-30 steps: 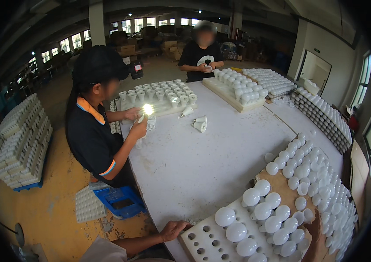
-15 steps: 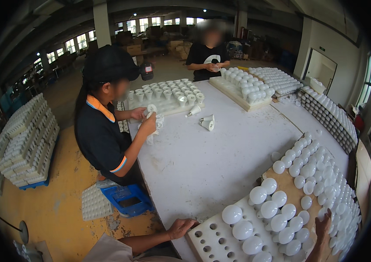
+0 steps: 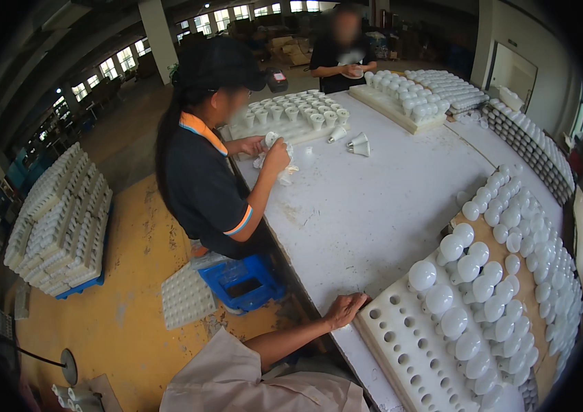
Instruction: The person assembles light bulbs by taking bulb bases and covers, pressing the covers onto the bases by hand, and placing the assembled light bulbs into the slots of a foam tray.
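Observation:
My left hand is closed at the near left corner of a white foam tray, fingers pressed together against its edge. My right hand is out of view. Round white light bulbs stand in rows in the tray's right part. Along its left side, several holes hold nothing. Right beside it, more white bulbs fill a second area, with a strip of brown cardboard showing between the two groups.
Across the table, a co-worker handles a small white part beside a tray of lamp bases. Another person stands at the far side. Loose lamp bases lie on the table. A blue stool stands left.
The view has shifted, so the table and people sit farther right and higher. My right hand, earlier beside the bulbs, has left the view. My left hand stays at the tray's corner.

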